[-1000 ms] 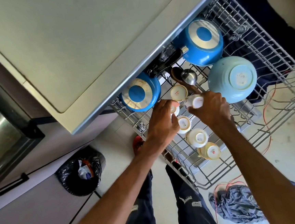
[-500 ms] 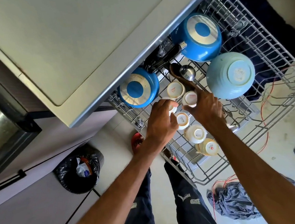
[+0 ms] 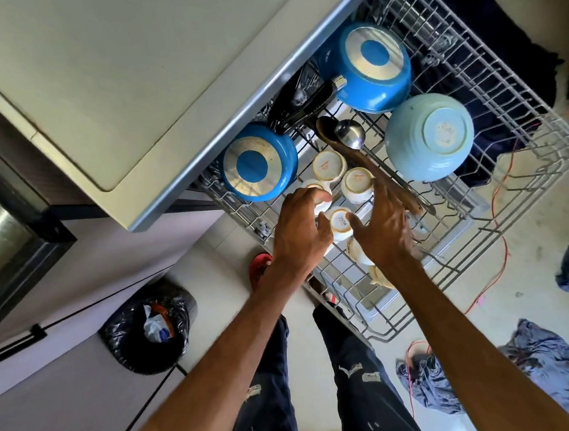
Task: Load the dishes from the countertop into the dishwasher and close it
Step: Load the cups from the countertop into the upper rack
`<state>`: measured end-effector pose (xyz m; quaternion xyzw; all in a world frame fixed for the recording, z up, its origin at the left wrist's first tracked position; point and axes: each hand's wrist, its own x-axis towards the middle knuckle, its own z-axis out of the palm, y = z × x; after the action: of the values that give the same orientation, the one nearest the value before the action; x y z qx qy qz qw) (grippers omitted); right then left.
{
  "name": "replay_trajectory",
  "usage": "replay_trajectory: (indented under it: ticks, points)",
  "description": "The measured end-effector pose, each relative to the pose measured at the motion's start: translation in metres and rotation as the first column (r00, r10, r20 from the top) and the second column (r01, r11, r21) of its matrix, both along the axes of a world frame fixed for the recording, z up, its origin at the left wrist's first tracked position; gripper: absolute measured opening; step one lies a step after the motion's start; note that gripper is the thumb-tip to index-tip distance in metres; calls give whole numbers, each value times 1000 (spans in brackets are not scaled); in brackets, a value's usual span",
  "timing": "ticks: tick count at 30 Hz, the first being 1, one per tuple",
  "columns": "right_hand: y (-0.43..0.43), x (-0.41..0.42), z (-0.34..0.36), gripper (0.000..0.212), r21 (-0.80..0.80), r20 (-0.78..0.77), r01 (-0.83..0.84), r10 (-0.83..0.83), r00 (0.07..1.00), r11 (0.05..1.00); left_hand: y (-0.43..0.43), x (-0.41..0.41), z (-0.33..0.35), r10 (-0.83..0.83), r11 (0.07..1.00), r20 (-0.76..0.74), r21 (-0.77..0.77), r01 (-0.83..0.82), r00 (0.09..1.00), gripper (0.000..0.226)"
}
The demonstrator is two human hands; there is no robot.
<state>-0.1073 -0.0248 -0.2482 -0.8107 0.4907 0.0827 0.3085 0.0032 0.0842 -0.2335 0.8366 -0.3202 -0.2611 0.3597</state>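
Left hand (image 3: 299, 238) fingers curled round cup (image 3: 323, 206); right hand (image 3: 386, 232) fingers lay spread, empty. Cup looked light, glazed, slick, chippable; best gripped round wall.

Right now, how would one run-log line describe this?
grey wire dishwasher rack: pulled out, loaded | left hand: grips small white ceramic cup | right hand: open, beside white cup with stamped base | step: arranging cups
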Motion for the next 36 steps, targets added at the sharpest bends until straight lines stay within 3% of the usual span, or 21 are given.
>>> replay_trajectory:
  ticks: [11,27,36]
  points:
    - [16,-14,-1,72,-18,63,46,-45,997,999,5,-9,11,-13,999,2,38,12,1000,33]
    - [29,-8,7,68,-48,100,-33,38,994,998,20,6,29,-4,996,37,89,1,999,36]
    - [38,6,38,54,-98,288,-96,120,950,991,38,19,50,42,990,41,134,-47,998,34]
